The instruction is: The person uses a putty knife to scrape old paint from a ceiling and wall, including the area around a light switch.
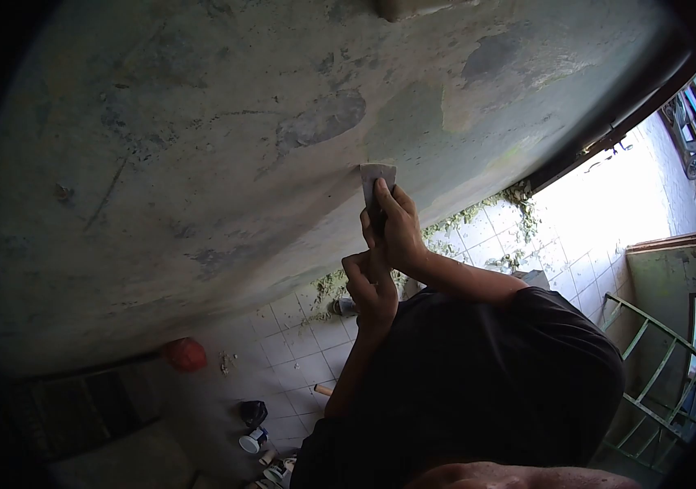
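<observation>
A putty scraper with a flat pale blade is held with its tip at the patchy, peeling wall. My right hand is closed around the scraper's dark handle, its thumb stretched up along the blade. Just below, my left hand is closed with curled fingers at the lower end of the handle, against the right wrist. The handle is mostly hidden by the hands. Bare grey patches and paler areas of old coating mark the wall around the blade.
Flakes of scraped coating litter the tiled floor along the wall's foot. A red object, a black bag and a white-and-blue container stand at lower left. A green metal ladder is at right, near a bright doorway.
</observation>
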The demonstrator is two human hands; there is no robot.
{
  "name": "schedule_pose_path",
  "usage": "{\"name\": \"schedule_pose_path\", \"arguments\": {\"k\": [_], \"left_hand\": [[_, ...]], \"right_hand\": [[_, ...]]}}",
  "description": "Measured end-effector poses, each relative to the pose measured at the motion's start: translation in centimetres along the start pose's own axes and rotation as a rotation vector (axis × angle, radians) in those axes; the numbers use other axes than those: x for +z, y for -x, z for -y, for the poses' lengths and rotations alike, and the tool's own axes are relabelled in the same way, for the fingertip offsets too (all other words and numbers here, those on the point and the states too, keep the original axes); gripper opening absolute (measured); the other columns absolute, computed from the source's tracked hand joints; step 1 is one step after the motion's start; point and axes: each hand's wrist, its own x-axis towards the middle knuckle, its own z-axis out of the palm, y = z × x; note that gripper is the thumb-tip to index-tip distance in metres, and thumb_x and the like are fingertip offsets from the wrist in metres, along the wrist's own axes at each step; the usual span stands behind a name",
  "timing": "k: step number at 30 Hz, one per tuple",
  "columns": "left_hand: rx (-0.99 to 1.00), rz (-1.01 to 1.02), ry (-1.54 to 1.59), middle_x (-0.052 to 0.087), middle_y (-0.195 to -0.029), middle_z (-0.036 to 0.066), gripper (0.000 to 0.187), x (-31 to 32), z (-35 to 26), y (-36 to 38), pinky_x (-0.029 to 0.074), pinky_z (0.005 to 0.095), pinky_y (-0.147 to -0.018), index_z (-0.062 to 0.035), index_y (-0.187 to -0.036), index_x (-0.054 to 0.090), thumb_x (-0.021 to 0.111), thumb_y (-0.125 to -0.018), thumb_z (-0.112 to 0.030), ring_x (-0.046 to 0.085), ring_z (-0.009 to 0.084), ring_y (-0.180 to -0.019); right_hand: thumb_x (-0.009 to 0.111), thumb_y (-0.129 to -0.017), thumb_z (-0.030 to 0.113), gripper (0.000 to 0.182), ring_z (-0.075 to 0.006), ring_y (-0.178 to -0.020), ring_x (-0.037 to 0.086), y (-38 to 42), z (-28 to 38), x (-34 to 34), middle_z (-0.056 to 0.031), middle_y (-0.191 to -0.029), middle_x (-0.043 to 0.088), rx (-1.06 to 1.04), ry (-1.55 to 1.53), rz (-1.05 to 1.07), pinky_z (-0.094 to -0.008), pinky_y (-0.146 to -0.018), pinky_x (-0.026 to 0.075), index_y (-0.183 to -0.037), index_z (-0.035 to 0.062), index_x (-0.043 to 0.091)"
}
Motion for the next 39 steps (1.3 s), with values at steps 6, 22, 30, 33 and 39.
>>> {"name": "schedule_pose_path", "arguments": {"k": [6, 22, 30, 33, 39], "left_hand": [[0.111, -0.028, -0.02, 0.066, -0.08, 0.013, 0.022, 0.4, 0.6, -0.2, 0.049, 0.0321, -0.061, 0.0006, -0.102, 0.047, 0.062, -0.107, -0.015, 0.065, 0.0159, -0.071], [0.251, 0.02, 0.011, 0.052, -0.059, 0.005, 0.026, -1.2, 2.4, -3.3, 0.032, 0.0303, -0.047, -0.0025, -0.091, 0.048, 0.067, -0.103, -0.015, 0.045, 0.0088, -0.05], [0.321, 0.173, -0.22, 0.053, -0.057, 0.007, 0.03, -4.5, 1.4, -5.7, 0.036, 0.0312, -0.046, -0.0035, -0.085, 0.049, 0.072, -0.1, -0.014, 0.051, 0.0095, -0.049], [0.33, 0.211, -0.186, 0.06, -0.062, 0.013, 0.027, -5.0, -0.2, -7.4, 0.043, 0.0331, -0.049, -0.0036, -0.086, 0.052, 0.073, -0.099, -0.012, 0.061, 0.0191, -0.051], [0.408, 0.415, -0.114, 0.064, -0.069, 0.019, 0.021, -3.0, -3.6, -8.3, 0.049, 0.0362, -0.055, -0.0016, -0.095, 0.05, 0.067, -0.103, -0.013, 0.07, 0.0335, -0.062]], "right_hand": [[0.053, -0.111, 0.038, 0.03, -0.0154, -0.041, 0.049, -0.2, 0.1, -0.1, -0.0083, -0.065, 0.06, 0.012, -0.06, 0.002, -0.0273, -0.038, 0.037, -0.101, 0.0098, 0.05], [0.058, -0.109, 0.037, 0.03, -0.0106, -0.053, 0.054, -1.0, -1.2, 0.6, -0.0017, -0.069, 0.055, -0.048, -0.181, -0.026, -0.0241, -0.044, 0.042, -0.1, 0.0093, 0.052], [0.057, -0.109, 0.04, 0.032, -0.0128, -0.05, 0.053, -0.8, -1.5, 2.4, -0.0061, -0.065, 0.054, -0.034, -0.327, -0.136, -0.025, -0.043, 0.041, -0.099, 0.0099, 0.051], [0.047, -0.112, 0.047, 0.038, -0.0147, -0.047, 0.049, -1.4, -1.2, 2.3, -0.0053, -0.064, 0.052, -0.026, -0.298, -0.086, -0.027, -0.041, 0.036, -0.099, 0.0114, 0.051], [0.044, -0.113, 0.047, 0.038, -0.0126, -0.044, 0.046, 0.1, 2.8, 2.2, -0.0042, -0.062, 0.054, -0.278, -0.214, -0.229, -0.0259, -0.041, 0.036, -0.1, 0.0119, 0.051]]}}
